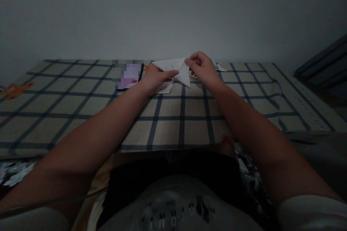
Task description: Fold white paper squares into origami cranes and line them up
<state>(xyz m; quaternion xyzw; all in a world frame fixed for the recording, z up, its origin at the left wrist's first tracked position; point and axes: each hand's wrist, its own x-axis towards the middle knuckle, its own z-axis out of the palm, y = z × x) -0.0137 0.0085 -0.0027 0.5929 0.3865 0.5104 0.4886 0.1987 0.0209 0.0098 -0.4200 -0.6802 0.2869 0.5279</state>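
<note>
A folded sheet of white paper [184, 74] with faint print is held just above the table, its pointed corners spread left, up and down. My left hand [158, 77] grips its left part, thumb lying across the top face and fingers hidden underneath. At the upper right corner, my right hand [200, 65] pinches the paper between thumb and curled fingers. Under my left hand lies another pale sheet or booklet [166, 88]. Beside that hand, a phone [130, 77] with a lit, blurred screen rests on the table.
The table wears a checked cloth [168, 130] with dark blue lines and orange patterns. Just beyond my right hand lies another pointed white paper piece [221, 68]. A plain wall [173, 14] rises behind the table. Dark slatted furniture [322, 57] stands at the far right.
</note>
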